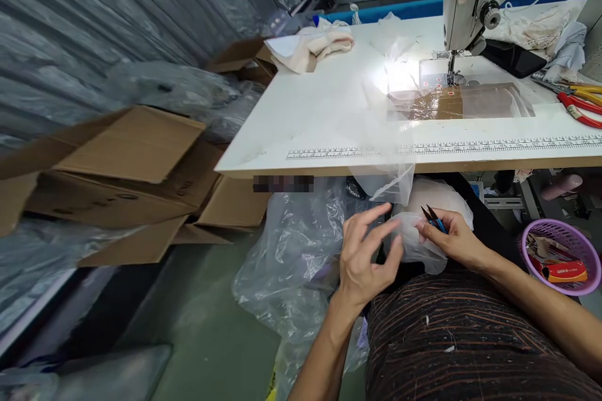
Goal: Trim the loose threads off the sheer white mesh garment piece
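Observation:
Below the front edge of the sewing table, my left hand (367,257) is raised with its fingers spread and bent, beside a sheer white fabric (418,250). My right hand (456,238) is closed around small thread snips (434,219) with dark blades and a blue body. Its thumb and forefinger also pinch the sheer fabric. More of that fabric lies over my lap, and a translucent strip (390,178) hangs over the table edge. Whether the strip and the lap piece are joined, I cannot tell.
A sewing machine (463,6) stands on the white table (301,113), with red-handled pliers (571,103) at right. Folded cloth (315,44) lies at the far left corner. Cardboard boxes (126,156), a clear plastic bag (301,244) and a purple basket (587,244) surround the table.

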Action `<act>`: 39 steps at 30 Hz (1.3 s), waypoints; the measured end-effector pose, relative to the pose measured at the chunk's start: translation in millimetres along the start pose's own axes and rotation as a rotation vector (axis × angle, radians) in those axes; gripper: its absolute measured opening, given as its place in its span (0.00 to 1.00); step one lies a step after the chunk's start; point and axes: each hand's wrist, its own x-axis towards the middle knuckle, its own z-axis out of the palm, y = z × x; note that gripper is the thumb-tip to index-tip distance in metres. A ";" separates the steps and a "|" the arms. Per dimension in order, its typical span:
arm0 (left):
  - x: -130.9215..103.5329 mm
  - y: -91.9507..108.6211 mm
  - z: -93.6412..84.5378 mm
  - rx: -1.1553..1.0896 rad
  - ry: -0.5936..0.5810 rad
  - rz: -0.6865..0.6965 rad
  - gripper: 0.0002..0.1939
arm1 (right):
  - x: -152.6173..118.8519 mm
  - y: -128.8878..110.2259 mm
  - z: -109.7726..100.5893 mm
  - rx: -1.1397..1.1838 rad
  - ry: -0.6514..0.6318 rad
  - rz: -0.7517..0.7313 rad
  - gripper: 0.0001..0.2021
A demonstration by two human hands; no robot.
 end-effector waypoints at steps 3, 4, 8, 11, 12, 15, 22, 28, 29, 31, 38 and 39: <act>6.1 -0.1 4.8 0.005 -0.131 0.161 0.10 | -0.2 -2.4 0.7 -0.005 0.002 -0.087 0.21; 7.5 -0.7 8.0 -0.036 -0.160 0.140 0.10 | -0.8 -2.6 0.7 -0.017 0.005 -0.119 0.19; 10.4 -2.7 19.0 -0.220 -0.175 -0.050 0.09 | -4.5 -1.9 -1.2 -0.116 -0.005 -0.193 0.16; 13.1 -0.3 18.6 -0.309 -0.193 -0.181 0.07 | -7.4 -0.6 -3.1 -0.176 -0.029 -0.193 0.14; 14.6 0.9 16.9 -0.341 -0.211 -0.214 0.07 | -8.1 -0.3 -3.6 -0.195 -0.034 -0.182 0.14; 19.8 3.8 10.2 -0.412 -0.292 -0.296 0.08 | -9.5 -0.5 -4.7 -0.246 -0.018 -0.128 0.12; 24.1 1.2 2.5 -0.531 -0.459 -0.601 0.11 | -9.2 -6.9 -7.3 -0.271 0.029 -0.050 0.12; 31.2 0.7 -1.6 -0.720 -0.558 -0.740 0.12 | -8.6 -11.9 -7.4 -0.243 -0.002 -0.035 0.12; 32.0 0.7 -2.3 -0.738 -0.559 -0.762 0.12 | -9.0 -12.4 -7.7 -0.229 -0.012 -0.037 0.12; 32.5 0.7 -3.6 -0.762 -0.554 -0.805 0.12 | -10.6 -13.1 -8.6 -0.200 -0.034 -0.049 0.13; 31.8 7.0 -5.8 -0.771 -0.573 -0.907 0.14 | -23.3 -17.6 -13.8 -0.374 -0.089 -0.051 0.23; 31.8 7.9 -5.6 -0.769 -0.570 -0.910 0.14 | -24.9 -18.2 -13.9 -0.417 -0.083 -0.062 0.25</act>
